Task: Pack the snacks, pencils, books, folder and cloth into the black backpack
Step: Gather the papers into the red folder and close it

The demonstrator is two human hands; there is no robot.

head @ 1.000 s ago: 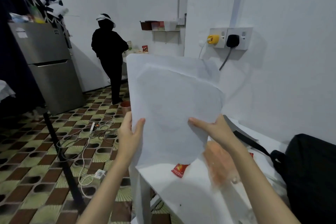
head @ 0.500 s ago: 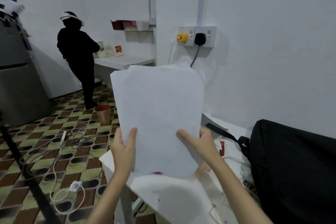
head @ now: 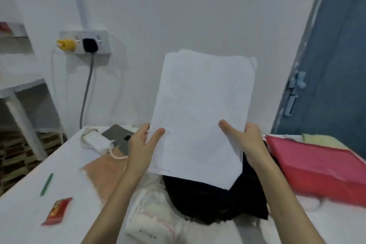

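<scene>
I hold a white stack of paper sheets (head: 200,113) upright over the black backpack (head: 213,202). My left hand (head: 142,144) grips its left edge and my right hand (head: 247,140) grips its right edge, thumbs on the front. The stack's lower corner hangs just above the backpack, which lies on the white table (head: 25,210). A red folder (head: 320,170) lies to the right, with a pale yellow cloth (head: 320,139) behind it. A red snack packet (head: 57,211) and a green pencil (head: 47,184) lie at the left. A white snack bag (head: 152,220) sits beside the backpack.
A white charger with cable (head: 97,140) and a grey flat item (head: 118,134) lie at the table's back. A brown flat piece (head: 105,174) lies left of my left arm. A wall socket (head: 85,42) with plugs is above; a blue door (head: 332,65) stands right.
My view has swung right from the room to the table. The paper stack has moved with both hands to above the backpack. The red folder and cloth have come into view.
</scene>
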